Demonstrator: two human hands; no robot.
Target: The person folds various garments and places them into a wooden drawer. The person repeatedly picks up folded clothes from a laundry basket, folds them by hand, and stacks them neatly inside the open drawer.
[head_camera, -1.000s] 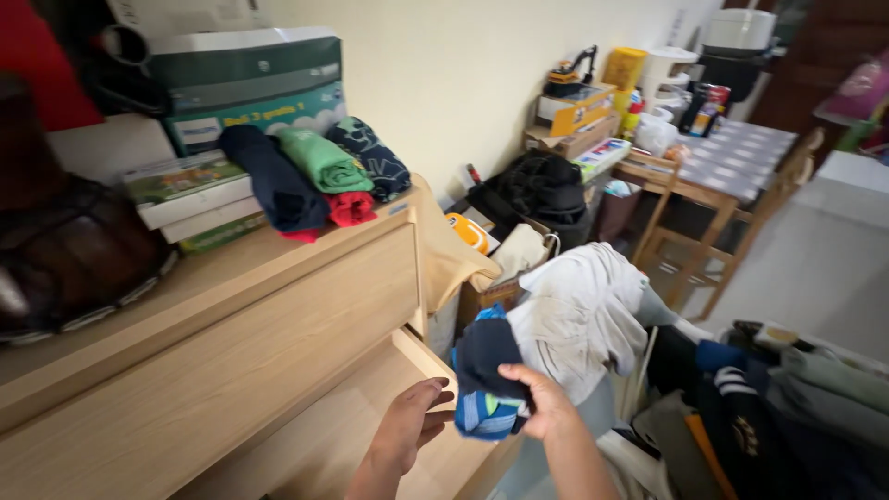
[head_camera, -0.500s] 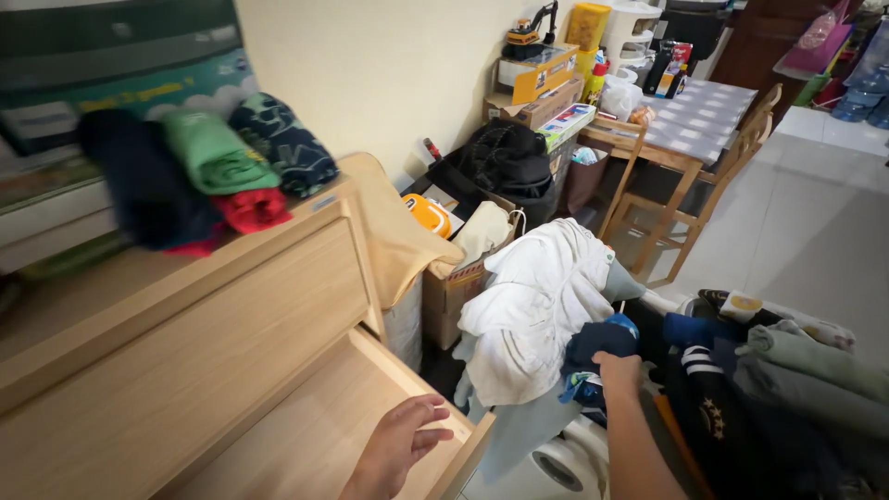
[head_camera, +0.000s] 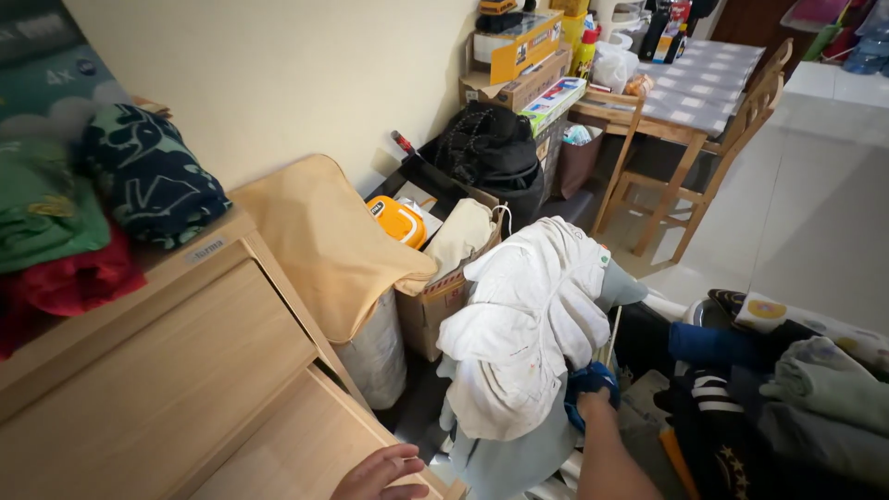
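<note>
R hand (head_camera: 593,405) is pushed in under the white cloth (head_camera: 528,324), prob. gripping the blue garment (head_camera: 585,381), though its fingers are hidden so I can't tell for sure. L hand (head_camera: 380,472) lies open, fingers loose, on the drawer (head_camera: 278,444) edge, steadying it.

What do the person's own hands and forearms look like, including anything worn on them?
Both are bare: the left hand shows no glove, ring or watch, and the right forearm has no sleeve. The right hand is mostly hidden by cloth.
</note>
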